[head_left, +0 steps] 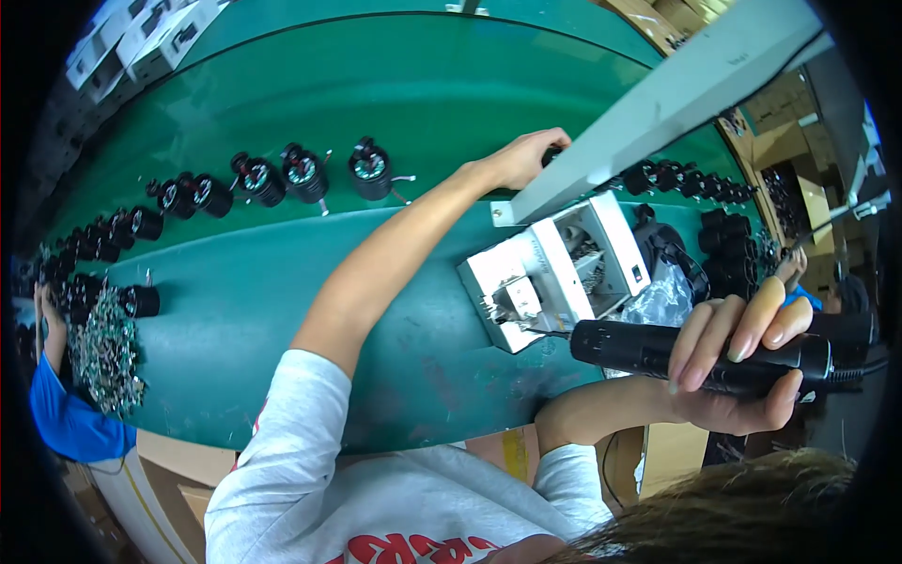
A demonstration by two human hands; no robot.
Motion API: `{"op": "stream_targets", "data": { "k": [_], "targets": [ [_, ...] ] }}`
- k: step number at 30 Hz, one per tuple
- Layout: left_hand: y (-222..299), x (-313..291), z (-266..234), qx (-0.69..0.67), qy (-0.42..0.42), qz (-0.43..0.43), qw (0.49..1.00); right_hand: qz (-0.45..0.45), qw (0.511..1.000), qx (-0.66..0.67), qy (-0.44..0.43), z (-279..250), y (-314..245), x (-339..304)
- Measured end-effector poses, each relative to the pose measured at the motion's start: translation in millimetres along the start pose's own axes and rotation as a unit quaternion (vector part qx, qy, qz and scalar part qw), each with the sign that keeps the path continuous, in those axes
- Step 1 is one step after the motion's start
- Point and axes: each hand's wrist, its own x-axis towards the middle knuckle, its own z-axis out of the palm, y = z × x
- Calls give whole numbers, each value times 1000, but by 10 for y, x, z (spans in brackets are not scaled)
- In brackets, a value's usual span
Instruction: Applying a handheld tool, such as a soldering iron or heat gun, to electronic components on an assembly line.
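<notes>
1. Head view, four o'clock: electric screwdriver, right hand wrapped around; tilting could snag bit on screw dispenser.
2. One o'clock: left hand at black part, grip cannot be told; post crowding could cause a knock.

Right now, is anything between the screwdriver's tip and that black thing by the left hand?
Yes. In this view, the white screw feeder and the slanted grey metal post come between the tip of the electric screwdriver in the right hand and the black part at the left hand.
</notes>
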Motion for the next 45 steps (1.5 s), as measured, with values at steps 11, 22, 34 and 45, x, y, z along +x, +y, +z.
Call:
{"op": "stream_targets", "data": {
  "k": [11, 22, 34, 45],
  "targets": [
    [-29, -141, -14, 102, 87, 1, 991, -25, 1000, 1, -9, -77, -33, 6],
    [855, -2320, -288, -2, 158, -95, 983, 1, 999, 41, -15, 15, 487, 78],
    [941, -2607, -414, -54, -8, -66, 996, 93, 995, 30, 24, 267, 1023, -1],
    [879, -2577, -429, -67, -23, -53, 996, 136, 989, -28, 53, 342, 1122, -13]
  ]
}}
